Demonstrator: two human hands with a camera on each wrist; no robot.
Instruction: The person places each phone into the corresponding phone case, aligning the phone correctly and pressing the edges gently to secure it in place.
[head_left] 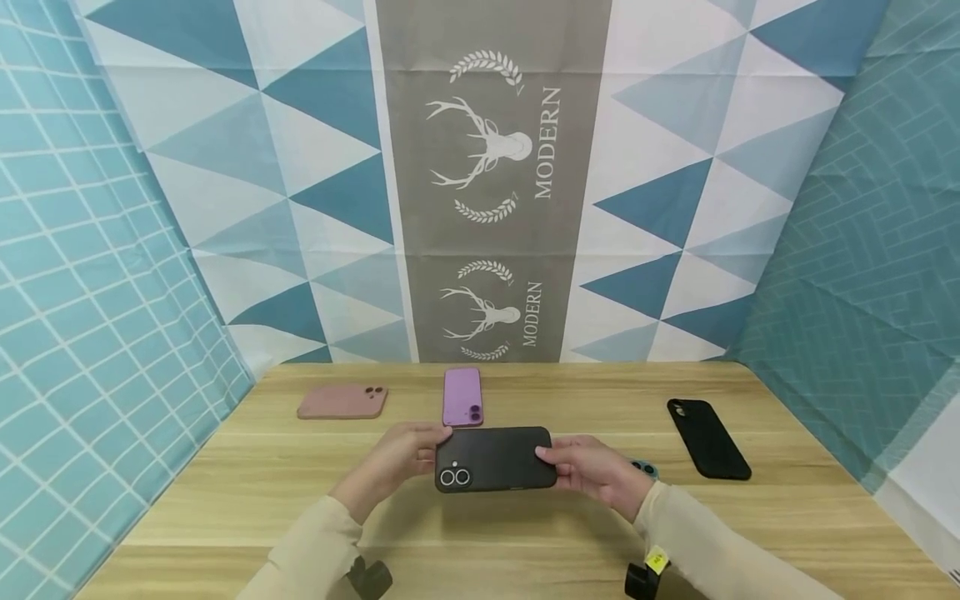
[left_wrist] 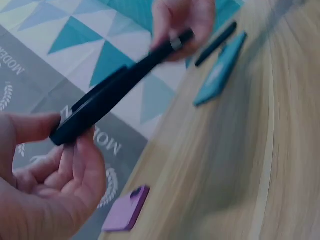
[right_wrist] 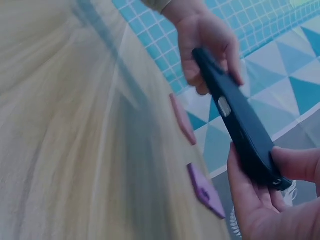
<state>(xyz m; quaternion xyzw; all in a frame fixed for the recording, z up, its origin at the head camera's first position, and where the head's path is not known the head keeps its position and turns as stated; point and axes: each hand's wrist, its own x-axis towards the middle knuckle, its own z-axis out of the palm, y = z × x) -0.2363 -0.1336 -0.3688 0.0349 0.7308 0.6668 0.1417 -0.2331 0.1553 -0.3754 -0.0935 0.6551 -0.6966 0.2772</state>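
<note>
A black smartphone (head_left: 498, 458), apparently in a dark case, is held sideways above the wooden table in the head view, its two ringed camera lenses at the lower left. My left hand (head_left: 408, 458) pinches its left end between thumb and fingers. At the other end, my right hand (head_left: 596, 471) grips it with the thumb on the back face. The left wrist view shows the phone (left_wrist: 112, 92) edge-on and tilted, with a raised camera block. A silvery side button shows on the phone (right_wrist: 242, 127) in the right wrist view.
On the table (head_left: 525, 567) lie a pink phone (head_left: 341, 402) at back left, a purple phone (head_left: 462, 396) just behind the held one, and a black phone or case (head_left: 708, 439) to the right. A teal phone (head_left: 645, 468) is partly hidden behind my right wrist. Patterned cloth surrounds the table.
</note>
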